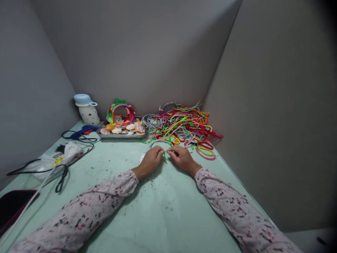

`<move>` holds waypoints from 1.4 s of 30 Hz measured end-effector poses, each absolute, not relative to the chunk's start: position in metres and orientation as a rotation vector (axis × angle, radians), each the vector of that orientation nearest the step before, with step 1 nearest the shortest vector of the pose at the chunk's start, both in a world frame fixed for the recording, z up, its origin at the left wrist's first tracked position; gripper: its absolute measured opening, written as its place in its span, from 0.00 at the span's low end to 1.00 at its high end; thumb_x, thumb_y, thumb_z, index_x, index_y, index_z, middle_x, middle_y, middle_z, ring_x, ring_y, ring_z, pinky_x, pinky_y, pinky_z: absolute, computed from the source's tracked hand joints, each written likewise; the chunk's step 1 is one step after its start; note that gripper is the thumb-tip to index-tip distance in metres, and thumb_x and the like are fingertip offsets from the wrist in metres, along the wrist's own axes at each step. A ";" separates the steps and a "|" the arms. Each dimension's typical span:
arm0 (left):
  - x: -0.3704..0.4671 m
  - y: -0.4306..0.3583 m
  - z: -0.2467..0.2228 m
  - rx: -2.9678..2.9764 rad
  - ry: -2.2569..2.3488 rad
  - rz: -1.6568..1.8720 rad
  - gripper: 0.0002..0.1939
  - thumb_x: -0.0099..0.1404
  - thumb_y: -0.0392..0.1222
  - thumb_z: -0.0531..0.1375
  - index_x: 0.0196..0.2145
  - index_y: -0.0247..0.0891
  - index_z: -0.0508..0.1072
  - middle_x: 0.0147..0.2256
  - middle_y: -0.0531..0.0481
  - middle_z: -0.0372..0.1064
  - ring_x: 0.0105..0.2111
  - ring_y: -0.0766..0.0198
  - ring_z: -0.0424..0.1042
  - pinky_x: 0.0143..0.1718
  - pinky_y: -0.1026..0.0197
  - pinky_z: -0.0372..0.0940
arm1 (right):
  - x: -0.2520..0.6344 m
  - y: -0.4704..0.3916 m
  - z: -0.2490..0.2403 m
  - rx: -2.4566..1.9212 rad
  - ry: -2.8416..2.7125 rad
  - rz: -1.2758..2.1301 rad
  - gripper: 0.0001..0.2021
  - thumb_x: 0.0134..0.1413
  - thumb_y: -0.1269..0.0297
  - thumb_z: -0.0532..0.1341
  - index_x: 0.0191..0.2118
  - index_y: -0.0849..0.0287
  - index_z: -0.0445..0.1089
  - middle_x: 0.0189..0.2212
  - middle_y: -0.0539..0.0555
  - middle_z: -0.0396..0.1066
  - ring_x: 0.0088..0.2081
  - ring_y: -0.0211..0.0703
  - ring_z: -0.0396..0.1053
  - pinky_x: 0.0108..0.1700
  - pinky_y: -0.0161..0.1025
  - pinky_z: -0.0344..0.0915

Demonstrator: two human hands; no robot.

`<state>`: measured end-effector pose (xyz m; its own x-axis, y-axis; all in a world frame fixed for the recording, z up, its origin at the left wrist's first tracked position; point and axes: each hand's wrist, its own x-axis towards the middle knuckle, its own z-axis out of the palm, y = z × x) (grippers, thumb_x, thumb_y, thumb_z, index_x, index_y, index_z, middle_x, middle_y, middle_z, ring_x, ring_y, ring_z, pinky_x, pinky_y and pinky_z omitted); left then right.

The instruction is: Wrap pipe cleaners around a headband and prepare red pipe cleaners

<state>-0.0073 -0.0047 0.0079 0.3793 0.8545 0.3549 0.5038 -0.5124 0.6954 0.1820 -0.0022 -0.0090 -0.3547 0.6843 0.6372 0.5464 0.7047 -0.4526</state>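
Observation:
Between my hands, over the table, is a thin wire hoop [161, 141], partly covered in pale and green fuzzy pipe cleaner. My left hand [152, 159] pinches the hoop's near side with thumb and forefinger. Close by on the right, my right hand [183, 159] is closed at the fingertips on the same spot, with a short dark stretch of wire showing between the two. A green pipe cleaner [165, 157] hangs down from the gap between the fingertips. The exact grip is too small to make out. Behind my hands lies a pile of coloured pipe cleaners [184, 123].
Several bare wire rings [154, 121] lie left of the pile. A metal tray [121, 137] holds shells and wrapped hoops [131, 114]. At the left are a bottle [88, 110], blue-handled tool [84, 131], plastic bag [71, 153] and black cable [60, 182]. Grey walls enclose the table [163, 218].

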 end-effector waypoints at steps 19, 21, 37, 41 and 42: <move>-0.007 0.000 0.000 2.263 1.159 1.153 0.07 0.61 0.32 0.55 0.36 0.38 0.70 0.35 0.50 0.68 0.31 0.65 0.67 0.36 0.62 0.63 | 0.181 -0.003 -0.007 -0.956 -2.007 0.220 0.07 0.60 0.67 0.56 0.37 0.57 0.72 0.29 0.53 0.70 0.32 0.42 0.67 0.36 0.38 0.62; -0.007 0.000 0.000 2.247 1.149 1.165 0.07 0.61 0.32 0.55 0.36 0.38 0.70 0.36 0.50 0.68 0.31 0.66 0.66 0.36 0.63 0.63 | 0.181 -0.003 -0.007 -0.953 -2.002 0.215 0.06 0.60 0.67 0.57 0.37 0.58 0.72 0.29 0.52 0.70 0.32 0.42 0.67 0.36 0.38 0.62; -0.009 0.000 0.001 2.215 1.117 1.188 0.04 0.61 0.34 0.58 0.35 0.38 0.71 0.34 0.51 0.69 0.31 0.66 0.67 0.35 0.63 0.63 | 0.182 -0.004 -0.005 -0.961 -2.012 0.227 0.06 0.60 0.67 0.57 0.37 0.58 0.72 0.29 0.52 0.70 0.32 0.41 0.67 0.35 0.38 0.62; -0.009 0.000 0.000 2.208 1.104 1.199 0.03 0.62 0.36 0.58 0.35 0.38 0.71 0.34 0.51 0.68 0.33 0.65 0.67 0.35 0.63 0.62 | 0.181 -0.004 -0.005 -0.957 -2.018 0.232 0.06 0.59 0.68 0.57 0.36 0.58 0.72 0.29 0.53 0.70 0.32 0.41 0.67 0.36 0.38 0.62; -0.009 0.000 0.000 2.207 1.103 1.198 0.03 0.62 0.36 0.58 0.35 0.38 0.71 0.34 0.51 0.68 0.34 0.65 0.67 0.35 0.63 0.62 | 0.181 -0.004 -0.005 -0.958 -2.020 0.236 0.06 0.59 0.68 0.57 0.36 0.58 0.72 0.29 0.53 0.70 0.32 0.41 0.67 0.36 0.38 0.62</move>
<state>-0.0094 0.0000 0.0002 0.3226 0.7915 0.5191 0.4522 -0.6107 0.6500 0.1811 -0.0044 -0.0050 -0.3308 0.7048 0.6276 0.5414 0.6864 -0.4855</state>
